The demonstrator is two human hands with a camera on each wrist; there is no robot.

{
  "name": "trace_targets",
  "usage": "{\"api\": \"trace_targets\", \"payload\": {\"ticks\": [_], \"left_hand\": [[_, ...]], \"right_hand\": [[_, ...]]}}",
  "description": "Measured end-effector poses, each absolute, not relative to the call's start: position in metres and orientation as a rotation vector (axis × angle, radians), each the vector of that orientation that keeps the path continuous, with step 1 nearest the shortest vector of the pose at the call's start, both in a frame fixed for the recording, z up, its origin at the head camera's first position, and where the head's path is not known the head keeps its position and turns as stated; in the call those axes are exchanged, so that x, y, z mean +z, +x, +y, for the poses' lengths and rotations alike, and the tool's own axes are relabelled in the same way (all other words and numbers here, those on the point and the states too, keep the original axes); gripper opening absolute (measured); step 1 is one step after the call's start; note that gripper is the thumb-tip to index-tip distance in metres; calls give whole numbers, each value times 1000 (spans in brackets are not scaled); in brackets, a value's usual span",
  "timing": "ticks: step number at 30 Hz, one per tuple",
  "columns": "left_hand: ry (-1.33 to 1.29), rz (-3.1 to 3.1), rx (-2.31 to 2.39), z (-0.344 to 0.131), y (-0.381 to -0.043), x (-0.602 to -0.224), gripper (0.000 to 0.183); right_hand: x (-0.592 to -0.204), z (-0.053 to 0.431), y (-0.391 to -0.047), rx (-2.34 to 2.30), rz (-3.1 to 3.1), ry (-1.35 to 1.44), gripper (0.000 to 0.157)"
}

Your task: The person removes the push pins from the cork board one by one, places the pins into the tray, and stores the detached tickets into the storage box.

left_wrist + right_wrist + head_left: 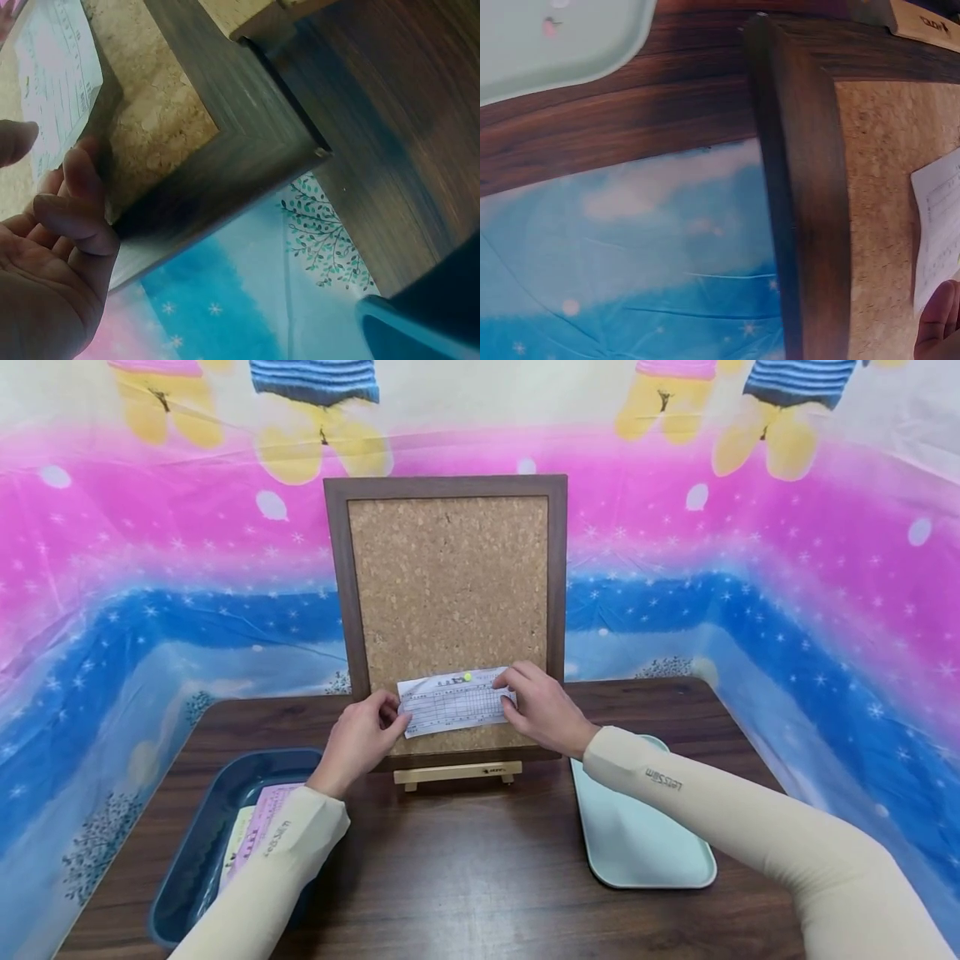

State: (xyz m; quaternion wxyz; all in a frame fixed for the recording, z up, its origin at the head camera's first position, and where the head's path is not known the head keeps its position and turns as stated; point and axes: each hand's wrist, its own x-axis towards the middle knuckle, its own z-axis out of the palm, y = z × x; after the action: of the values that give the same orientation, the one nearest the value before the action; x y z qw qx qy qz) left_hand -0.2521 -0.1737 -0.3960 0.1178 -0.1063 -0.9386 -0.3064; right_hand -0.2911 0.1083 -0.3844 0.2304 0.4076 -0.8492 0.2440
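A white printed paper slip [450, 706] with a ruled table lies against the lower part of the cork board [450, 577], tilted slightly up to the right. A yellow-green push pin [467, 677] sits at its top edge. My left hand [358, 731] holds the slip's left edge, the thumb and curled fingers close round it. In the left wrist view that edge of the slip [64, 82] stands off the cork. At the other end my right hand [546, 706] grips the right edge between thumb and index finger. Only its fingertips [937, 315] show in the right wrist view.
The brown-framed board leans on a small wooden easel [457, 772]. On the left, a dark blue bin [176, 877] contains pink and yellow papers [258, 818], partly behind the left sleeve. To the right lies a mint-green tray [645, 852], with a small reddish thing [550, 28] in it.
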Motion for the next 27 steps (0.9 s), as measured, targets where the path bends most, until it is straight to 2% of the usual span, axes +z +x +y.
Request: {"api": "trace_targets", "payload": {"ticks": [9, 27], "left_hand": [[-308, -2734, -871, -169, -257, -395, 14], [-315, -2707, -825, -169, -261, -394, 13]], "right_hand": [[-379, 97, -298, 717, -2382, 1009, 15], [-377, 62, -308, 635, -2399, 1050, 19]]}}
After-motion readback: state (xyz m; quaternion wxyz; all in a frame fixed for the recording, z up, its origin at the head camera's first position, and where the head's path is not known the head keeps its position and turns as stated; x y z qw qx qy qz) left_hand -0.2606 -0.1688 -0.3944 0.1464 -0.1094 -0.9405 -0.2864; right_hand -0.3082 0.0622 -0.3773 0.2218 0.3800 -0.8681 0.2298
